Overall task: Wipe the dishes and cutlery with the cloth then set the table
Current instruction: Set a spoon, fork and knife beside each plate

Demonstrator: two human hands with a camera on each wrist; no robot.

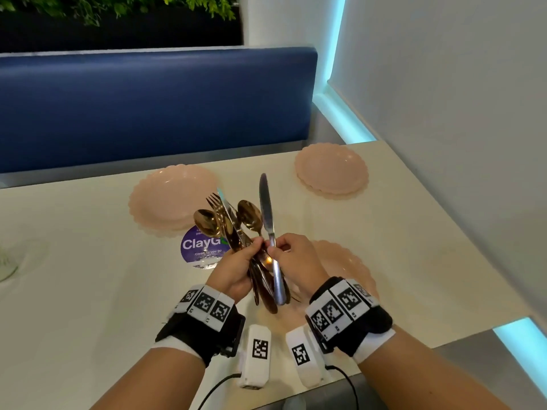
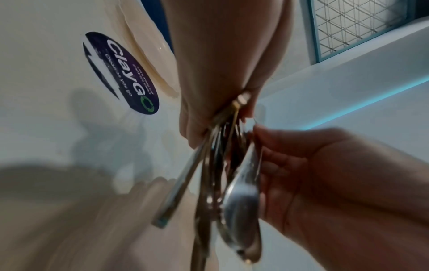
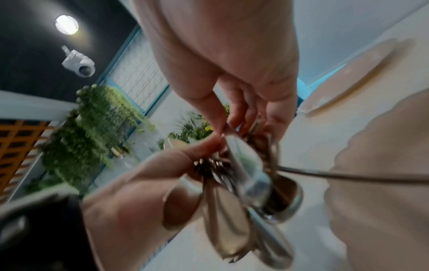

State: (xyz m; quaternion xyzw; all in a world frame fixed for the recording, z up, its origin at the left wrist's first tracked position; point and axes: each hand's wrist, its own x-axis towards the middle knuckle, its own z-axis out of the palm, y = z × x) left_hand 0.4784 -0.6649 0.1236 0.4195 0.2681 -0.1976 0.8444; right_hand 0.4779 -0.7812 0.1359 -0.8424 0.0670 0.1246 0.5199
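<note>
- Left hand (image 1: 236,269) — fingers curled round a bundle of cutlery (image 1: 233,229) held above the table (image 1: 88,291); gold-toned spoons and a fork fan upward from the fist, handles projecting below it toward the person.
- Right hand (image 1: 296,258) — thumb and fingers pinch the handle of a silver knife (image 1: 268,223), blade upright, just right of the bundle and touching it at the grip.
- Near plate (image 1: 349,261): pink, scalloped rim, on the table directly under and behind the right hand; largely hidden by it, so its contents cannot be told.
- Round purple sticker (image 1: 201,247) reading "ClayGo" lies on the table just beyond the left hand.
- Left far plate (image 1: 165,199): beyond the left hand, behind the sticker — nothing in it.
- Right far plate (image 1: 331,170): well beyond the right hand, near the wall; likewise holds nothing.
- Blue bench back (image 1: 148,108) stands past the table's far edge.
- Left wrist view only: the cutlery handles from below, blurred, and a mesh panel (image 2: 352,23) on the wall.
- Right wrist view only: a white dome camera (image 3: 80,64), a ceiling lamp (image 3: 66,24) and hanging greenery (image 3: 97,119).
</note>
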